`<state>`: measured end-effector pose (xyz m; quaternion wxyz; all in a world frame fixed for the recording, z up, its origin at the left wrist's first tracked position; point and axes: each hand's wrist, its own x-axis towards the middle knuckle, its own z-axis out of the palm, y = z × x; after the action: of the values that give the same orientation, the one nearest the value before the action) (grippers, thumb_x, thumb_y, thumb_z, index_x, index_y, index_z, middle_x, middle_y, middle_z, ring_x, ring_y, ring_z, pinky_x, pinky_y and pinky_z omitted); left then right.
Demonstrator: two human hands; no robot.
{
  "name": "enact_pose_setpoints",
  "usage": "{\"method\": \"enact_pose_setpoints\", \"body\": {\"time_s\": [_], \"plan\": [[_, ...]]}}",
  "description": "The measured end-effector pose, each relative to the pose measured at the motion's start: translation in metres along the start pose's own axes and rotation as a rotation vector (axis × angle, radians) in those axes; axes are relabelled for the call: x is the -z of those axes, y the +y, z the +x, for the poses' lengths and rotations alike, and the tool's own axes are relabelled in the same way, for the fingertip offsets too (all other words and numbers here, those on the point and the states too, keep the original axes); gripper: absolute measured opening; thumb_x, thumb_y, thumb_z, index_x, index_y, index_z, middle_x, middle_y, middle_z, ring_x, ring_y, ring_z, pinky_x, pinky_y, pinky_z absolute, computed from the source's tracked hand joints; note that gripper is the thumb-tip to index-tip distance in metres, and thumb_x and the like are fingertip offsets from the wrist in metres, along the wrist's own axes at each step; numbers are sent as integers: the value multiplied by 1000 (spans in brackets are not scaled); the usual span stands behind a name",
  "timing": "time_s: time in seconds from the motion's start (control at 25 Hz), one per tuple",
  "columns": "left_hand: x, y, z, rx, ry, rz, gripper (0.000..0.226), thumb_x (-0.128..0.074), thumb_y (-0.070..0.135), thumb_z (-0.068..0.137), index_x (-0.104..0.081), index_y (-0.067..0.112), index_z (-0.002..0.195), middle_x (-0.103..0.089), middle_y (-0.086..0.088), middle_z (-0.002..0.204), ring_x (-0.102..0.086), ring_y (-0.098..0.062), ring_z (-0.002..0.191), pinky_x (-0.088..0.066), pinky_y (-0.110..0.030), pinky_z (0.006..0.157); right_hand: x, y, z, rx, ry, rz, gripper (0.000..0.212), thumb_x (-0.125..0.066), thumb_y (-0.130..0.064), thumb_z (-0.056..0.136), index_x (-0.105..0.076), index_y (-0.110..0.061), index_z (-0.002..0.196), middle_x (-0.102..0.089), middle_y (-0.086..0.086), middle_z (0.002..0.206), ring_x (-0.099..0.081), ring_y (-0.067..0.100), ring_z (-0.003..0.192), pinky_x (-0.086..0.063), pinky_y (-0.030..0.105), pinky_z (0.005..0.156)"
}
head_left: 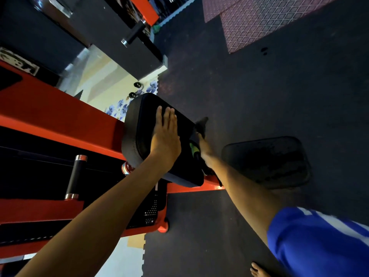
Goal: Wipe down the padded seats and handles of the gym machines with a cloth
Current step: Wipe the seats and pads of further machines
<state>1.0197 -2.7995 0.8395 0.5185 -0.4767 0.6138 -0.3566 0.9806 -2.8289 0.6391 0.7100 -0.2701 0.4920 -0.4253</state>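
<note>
Black pad (142, 124) under left hand (165, 141); right hand (204, 149) grips cloth (201, 124).

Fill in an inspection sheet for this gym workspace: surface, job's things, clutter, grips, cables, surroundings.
Surface: black padded seat mounted on an orange frame.
Job's things: dark cloth at the seat's right edge; second pad, smudged, lower right; black handle with chrome ends.
Clutter: small green item by the seat's right edge; kind unclear.
Grips: left hand flat on the seat; right hand holds the cloth.
Cables: nothing seen.
Surroundings: dark rubber floor, red patterned mat, bare foot.
</note>
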Motion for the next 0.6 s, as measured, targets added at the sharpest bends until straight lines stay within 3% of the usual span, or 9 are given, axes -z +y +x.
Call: {"method": "enact_pose_setpoints", "body": {"time_s": [0.12, 0.2, 0.24, 0.28, 0.36, 0.4, 0.48, 0.56, 0.6], "plan": [[0, 3, 1, -9, -12, 4, 69, -9, 42, 109, 7, -4, 158, 9, -24, 167, 11, -41, 155, 9, -61, 123, -15, 10, -49, 149, -6, -80, 61, -46, -26, 110, -20, -11, 163, -19, 16, 170, -18, 33, 157, -18, 47, 127], [-1, 4, 1, -23, -12, 12, 68, -9, 43, 109, 7, -3, 158, 9, -22, 168, 11, -40, 155, 10, -62, 122, -14, 30, -55, 171, 55, 5, 54, -45, -20, 105, -34, -12, 157, -34, 26, 161, -35, 44, 149, -35, 59, 119], [-2, 3, 1, -32, -14, 7, 68, -9, 43, 109, 6, -2, 158, 9, -21, 168, 11, -39, 155, 11, -61, 122, -11, 46, -54, 274, -31, -177, 49, -44, -17, 100, -41, -11, 149, -46, 34, 150, -47, 53, 137, -45, 63, 106], [-3, 4, -1, -42, -18, -3, 68, -9, 43, 109, 6, -1, 158, 8, -21, 168, 11, -39, 156, 11, -62, 122, -9, 60, -45, 380, -3, -173, 46, -44, -16, 96, -45, -9, 142, -53, 38, 141, -54, 58, 128, -50, 62, 99], [-5, 5, -3, -54, -18, 1, 68, -9, 44, 109, 6, 1, 159, 8, -20, 169, 11, -38, 156, 12, -62, 122, -6, 60, -32, 120, -33, 346, 45, -50, -19, 103, -46, -8, 146, -54, 30, 144, -53, 48, 135, -45, 50, 112], [-5, 6, -3, -49, -15, 9, 69, -10, 45, 108, 5, 1, 159, 8, -20, 169, 10, -39, 156, 12, -63, 121, -2, 56, -30, -15, 68, 445, 48, -52, -28, 107, -45, -8, 149, -53, 21, 147, -52, 37, 138, -39, 43, 117], [-3, 8, -3, -30, -22, 12, 70, -11, 46, 108, 4, 1, 160, 6, -20, 169, 9, -39, 156, 11, -64, 121, 0, 56, -27, -234, -33, 326, 67, -50, -55, 103, -45, -12, 154, -52, 11, 151, -49, 29, 139, -36, 41, 119], [-2, 10, -3, -16, -31, 15, 70, -12, 46, 108, 2, 1, 160, 4, -21, 169, 8, -40, 156, 9, -65, 121, -4, 49, -45, -87, 17, 96, 88, -49, -68, 89, -42, -12, 156, -47, 12, 156, -44, 30, 145, -34, 43, 121], [-1, 11, -3, -10, -29, 11, 70, -12, 46, 108, 1, 1, 160, 4, -21, 169, 7, -41, 156, 8, -65, 121, -10, 49, -55, 35, 65, -5, 85, -50, -64, 90, -41, -11, 156, -46, 13, 157, -42, 30, 146, -32, 42, 121]]}}
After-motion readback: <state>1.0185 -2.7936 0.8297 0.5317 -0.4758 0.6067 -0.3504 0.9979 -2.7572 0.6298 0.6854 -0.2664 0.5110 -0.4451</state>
